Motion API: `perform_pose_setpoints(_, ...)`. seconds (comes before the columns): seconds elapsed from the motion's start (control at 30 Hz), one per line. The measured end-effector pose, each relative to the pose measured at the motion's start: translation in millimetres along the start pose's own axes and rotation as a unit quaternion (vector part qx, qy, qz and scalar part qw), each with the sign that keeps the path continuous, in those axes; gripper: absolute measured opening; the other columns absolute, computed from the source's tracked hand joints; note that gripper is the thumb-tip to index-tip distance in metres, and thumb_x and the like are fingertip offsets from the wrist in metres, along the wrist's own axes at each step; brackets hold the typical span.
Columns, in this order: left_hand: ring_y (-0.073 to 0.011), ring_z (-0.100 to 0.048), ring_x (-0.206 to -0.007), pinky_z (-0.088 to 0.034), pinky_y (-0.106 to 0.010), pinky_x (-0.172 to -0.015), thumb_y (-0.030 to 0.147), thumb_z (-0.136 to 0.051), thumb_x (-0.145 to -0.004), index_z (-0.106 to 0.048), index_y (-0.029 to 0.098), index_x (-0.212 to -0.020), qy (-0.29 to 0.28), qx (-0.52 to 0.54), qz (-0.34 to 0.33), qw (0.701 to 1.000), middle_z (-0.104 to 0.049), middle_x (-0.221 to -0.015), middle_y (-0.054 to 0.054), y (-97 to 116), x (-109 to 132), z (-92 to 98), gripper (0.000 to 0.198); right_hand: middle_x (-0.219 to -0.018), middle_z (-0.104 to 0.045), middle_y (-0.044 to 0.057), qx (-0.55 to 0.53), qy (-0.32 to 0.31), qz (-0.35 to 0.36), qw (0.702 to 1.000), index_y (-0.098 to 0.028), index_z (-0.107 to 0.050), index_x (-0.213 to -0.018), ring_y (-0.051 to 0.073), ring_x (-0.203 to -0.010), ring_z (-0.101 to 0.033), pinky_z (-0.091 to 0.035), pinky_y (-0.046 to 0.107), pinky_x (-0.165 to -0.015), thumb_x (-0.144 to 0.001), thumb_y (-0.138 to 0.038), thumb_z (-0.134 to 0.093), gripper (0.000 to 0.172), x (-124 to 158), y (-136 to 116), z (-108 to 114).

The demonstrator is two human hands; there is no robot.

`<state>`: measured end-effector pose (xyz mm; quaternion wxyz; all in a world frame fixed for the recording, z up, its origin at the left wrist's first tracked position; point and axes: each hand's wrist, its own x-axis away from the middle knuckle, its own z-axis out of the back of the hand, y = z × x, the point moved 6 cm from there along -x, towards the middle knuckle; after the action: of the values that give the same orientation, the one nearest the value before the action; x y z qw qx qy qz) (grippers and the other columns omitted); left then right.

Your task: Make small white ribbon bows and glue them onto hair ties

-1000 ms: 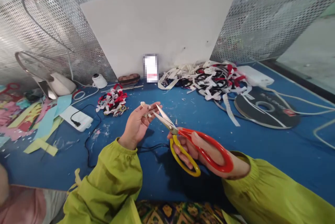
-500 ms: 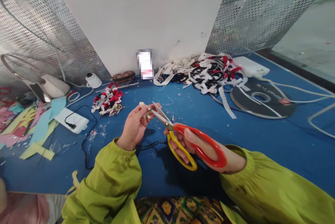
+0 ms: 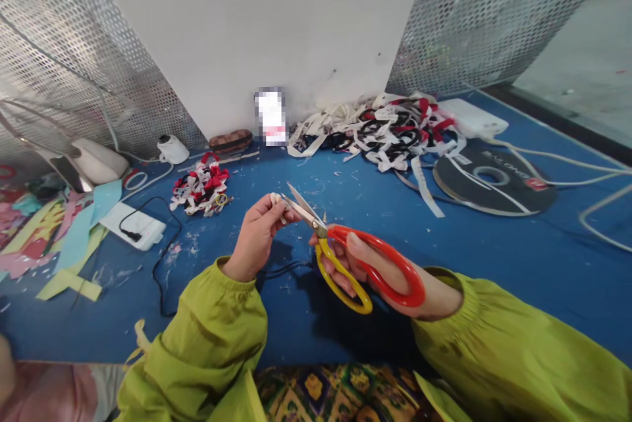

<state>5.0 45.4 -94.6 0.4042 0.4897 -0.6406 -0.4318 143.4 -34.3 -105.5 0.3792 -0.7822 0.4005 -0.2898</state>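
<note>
Over the middle of the blue table, my left hand [image 3: 261, 231] pinches a small cream-white ribbon piece [image 3: 276, 199], mostly hidden by the fingers. My right hand [image 3: 345, 261] holds a pair of scissors [image 3: 320, 231] with one red and one yellow handle. The blades are parted and point to the upper left, their tips beside the left fingertips and the ribbon piece. Behind the left hand lies a small pile of red and white ribbon bows [image 3: 201, 186]. A larger heap of white, black and red ribbon strips [image 3: 385, 129] rests against the back board.
On the right lie a dark cardboard reel [image 3: 459, 188] and a white box [image 3: 474, 118] with cables. At left are a white power strip [image 3: 133, 226], a lamp [image 3: 99, 162] and coloured paper strips [image 3: 81, 231]. A phone [image 3: 271, 118] leans on the board beside a brown checked case [image 3: 231, 141].
The left fingers have folded more closely round the ribbon piece, which shows less now. The scissors have stayed nearly in place, blades still parted. The whole view has shifted slightly.
</note>
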Motion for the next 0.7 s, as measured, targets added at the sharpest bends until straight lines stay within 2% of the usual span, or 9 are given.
perform_pose_setpoints(0.13, -0.0094, -0.056, -0.06, -0.045, -0.022, -0.064, 0.033, -0.073, -0.074, -0.059, 0.016, -0.068, -0.012, -0.025, -0.004, 1.0, -0.056, -0.059, 0.002, 0.6, 0.3, -0.7, 0.023, -0.073, -0.054, 0.0, 0.002, 0.005, 0.006, 1.0, -0.02, -0.061, -0.098, 0.006, -0.053, -0.046, -0.036, 0.019, -0.05, -0.083, -0.061, -0.056, 0.045, -0.9, -2.5, 0.1)
perform_pose_setpoints(0.3, -0.0091, -0.053, -0.058, -0.045, -0.022, -0.062, 0.032, -0.072, -0.074, -0.058, 0.016, -0.067, -0.01, -0.029, -0.014, 0.999, -0.054, -0.059, 0.003, 3.5, 0.9, -1.9, 0.023, -0.066, -0.051, -0.002, 0.034, 0.0, 0.014, 0.999, -0.018, -0.063, -0.098, 0.004, -0.045, -0.039, -0.027, 0.019, -0.043, -0.086, -0.06, -0.052, 0.045, -2.0, -2.4, 2.2)
perform_pose_setpoints(0.47, -0.0088, -0.051, -0.058, -0.05, -0.026, -0.072, 0.033, -0.071, -0.075, -0.054, 0.017, -0.065, -0.009, -0.029, -0.013, 0.999, -0.047, -0.059, 0.005, 4.3, 2.0, -3.4, 0.025, -0.066, -0.05, -0.002, 0.058, 0.019, 0.019, 0.998, -0.016, -0.062, -0.102, 0.003, -0.043, -0.035, -0.024, 0.02, -0.041, -0.087, -0.055, -0.054, 0.043, -1.3, -3.9, 0.8)
perform_pose_setpoints(0.6, -0.0081, -0.052, -0.057, -0.053, -0.031, -0.08, 0.034, -0.074, -0.072, -0.054, 0.016, -0.065, 0.005, -0.012, -0.005, 1.0, -0.047, -0.057, 0.006, 3.3, 1.3, -1.7, 0.027, -0.066, -0.051, -0.001, 0.043, 0.087, 0.03, 0.995, -0.015, -0.061, -0.1, 0.006, -0.045, -0.037, -0.029, 0.023, -0.042, -0.083, -0.061, -0.055, 0.049, -0.4, -14.5, 7.6)
perform_pose_setpoints(0.7, -0.0109, -0.061, -0.063, -0.055, -0.029, -0.072, 0.036, -0.077, -0.067, -0.06, 0.015, -0.069, 0.046, -0.019, 0.014, 0.999, -0.06, -0.068, 0.001, 2.1, -0.4, 6.0, 0.027, -0.068, -0.052, 0.001, 0.129, 0.153, 0.061, 0.978, -0.016, -0.059, -0.104, 0.01, -0.049, -0.044, -0.035, 0.025, -0.045, -0.082, -0.065, -0.051, 0.054, 1.1, -33.2, 24.1)
